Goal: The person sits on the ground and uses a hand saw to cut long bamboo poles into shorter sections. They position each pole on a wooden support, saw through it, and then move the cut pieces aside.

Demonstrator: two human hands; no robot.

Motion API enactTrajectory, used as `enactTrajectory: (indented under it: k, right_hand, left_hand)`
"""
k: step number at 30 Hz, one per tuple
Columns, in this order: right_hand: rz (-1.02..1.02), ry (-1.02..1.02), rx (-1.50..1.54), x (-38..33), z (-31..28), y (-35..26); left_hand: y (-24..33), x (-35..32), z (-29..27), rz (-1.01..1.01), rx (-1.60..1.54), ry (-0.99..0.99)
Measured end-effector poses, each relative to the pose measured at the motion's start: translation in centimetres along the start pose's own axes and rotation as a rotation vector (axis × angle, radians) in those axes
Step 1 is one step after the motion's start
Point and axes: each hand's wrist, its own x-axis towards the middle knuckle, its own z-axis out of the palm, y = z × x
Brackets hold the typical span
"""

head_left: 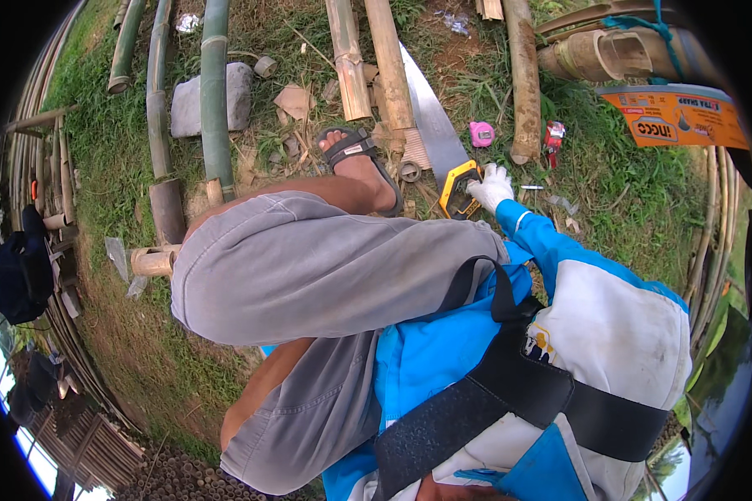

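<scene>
The right hand [490, 185], in a white glove at the end of a blue sleeve, is closed around the yellow-and-black handle of a saw [439, 138]. The saw lies flat on the grass [610, 192], its grey blade running up and to the left from the handle and lying against a bamboo pole [388, 63]. A second, shorter bamboo piece [348, 58] lies just left of that pole. The left hand is out of view, so its state cannot be told. A foot in a dark sandal [361, 159] rests on the ground just left of the saw handle, with the bent knee in grey shorts filling the middle of the view. A pink tape measure [481, 134] sits on the grass just above the right hand, and a small red object [553, 138] lies to its right, beside a brown pole [524, 79]. An orange printed card [677, 117] lies at upper right. At upper left, a green bamboo stem [215, 92] crosses a grey stone [241, 96].
</scene>
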Motion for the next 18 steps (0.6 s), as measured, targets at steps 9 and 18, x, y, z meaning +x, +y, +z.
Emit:
enactTrajectory:
  k: [9, 18]
  right_hand:
    - [0.196, -0.138, 0.074, 1.3, 1.7, 1.5]
    - [-0.137, -0.359, 0.463, -0.7, -1.6, 10.1]
  left_hand:
    - [-4.4, -1.9, -2.8, 0.034, 0.025, 0.046]
    - [-3.9, 0.2, 0.5, 0.103, -0.052, -0.001]
